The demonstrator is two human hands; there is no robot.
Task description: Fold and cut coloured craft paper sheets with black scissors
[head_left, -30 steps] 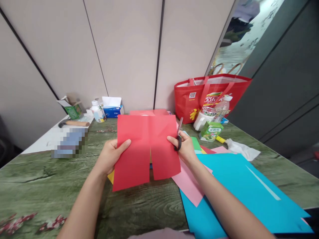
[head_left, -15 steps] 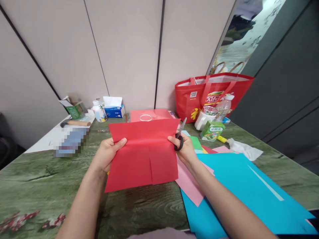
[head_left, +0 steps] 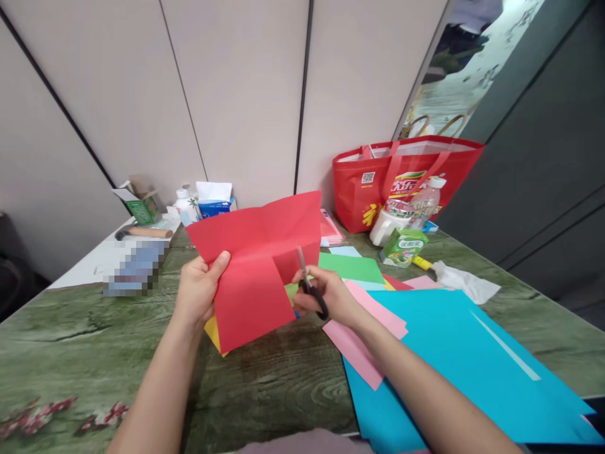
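Green table [head_left: 283, 391] with tissue box [head_left: 216, 207] partly behind red paper [head_left: 250, 287].

- Red sheet [head_left: 250, 284], in the grip: smooth, matt paper
- Scissors [head_left: 314, 292], also gripped: metal blades, black plastic-looking handles
- Tabletop [head_left: 283, 391] below the grip: wood-grained

I'm on one head-worn view: sits above the near side of the table [head_left: 108, 353], faces forward and down, tipped shallow enough to catch the far wall [head_left: 236, 113]. Left hand [head_left: 197, 291] and right hand [head_left: 333, 295] are close, around mid-view. Wide coverage, reaching the dark panel [head_left: 553, 164] far right.
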